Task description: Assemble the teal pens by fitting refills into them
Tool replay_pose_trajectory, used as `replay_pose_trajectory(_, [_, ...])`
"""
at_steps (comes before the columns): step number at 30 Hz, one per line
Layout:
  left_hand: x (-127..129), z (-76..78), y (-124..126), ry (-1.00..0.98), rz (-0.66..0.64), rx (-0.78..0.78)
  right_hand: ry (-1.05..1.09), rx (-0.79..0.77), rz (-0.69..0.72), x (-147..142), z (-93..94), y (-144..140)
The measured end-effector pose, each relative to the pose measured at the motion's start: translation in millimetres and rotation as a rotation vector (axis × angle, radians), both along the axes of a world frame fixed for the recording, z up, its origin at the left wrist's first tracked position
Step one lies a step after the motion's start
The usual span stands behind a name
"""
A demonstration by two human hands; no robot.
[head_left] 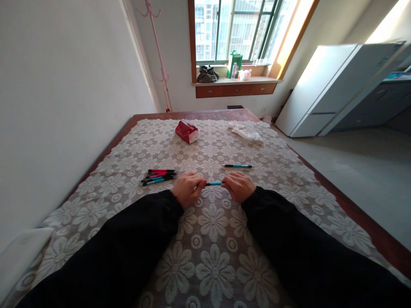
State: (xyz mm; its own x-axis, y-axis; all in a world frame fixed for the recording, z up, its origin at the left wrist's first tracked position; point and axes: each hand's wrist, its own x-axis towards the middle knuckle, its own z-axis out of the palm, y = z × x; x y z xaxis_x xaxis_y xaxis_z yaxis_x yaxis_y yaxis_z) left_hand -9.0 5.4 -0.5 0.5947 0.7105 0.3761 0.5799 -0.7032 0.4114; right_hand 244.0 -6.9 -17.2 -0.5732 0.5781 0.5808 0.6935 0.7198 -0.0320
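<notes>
Between my two hands a blue and black pen (214, 184) is held level, just over the lace tablecloth (213, 220). My left hand (189, 188) pinches its black end, and my right hand (238, 185) grips the other end; both tips are hidden in the fingers. Beyond my right hand lies another blue and black pen (237, 166), on its own. To the left of my left hand rests a small pile of red, blue and black pens (159, 176), several of them overlapping.
Farther back on the table sit a red tissue pack (187, 131) and a crumpled white plastic bag (246, 134). A white wall (64, 85) runs along the left. Past the far edge are a pink coat stand (156, 38) and a windowsill (221, 81); a white fridge (324, 85) stands right.
</notes>
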Motion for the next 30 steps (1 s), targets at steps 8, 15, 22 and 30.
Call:
replay_pose_trajectory(8, [0.5,2.1,-1.2,-0.018,-0.042,-0.012,-0.01,-0.035,-0.014,0.4,3.6,-1.8])
replay_pose_trajectory(15, [-0.2,-1.8,0.8,-0.054,-0.013,-0.021,0.004,-0.024,-0.017,1.5,5.2,-1.8])
replay_pose_trajectory(22, [1.2,-3.7,1.1,0.016,-0.03,0.002,0.007,-0.02,-0.064,-0.5,7.4,-3.6])
replay_pose_trajectory(30, [1.9,0.9,0.2,0.055,-0.056,-0.032,0.096,-0.081,-0.182,0.6,9.4,-4.1])
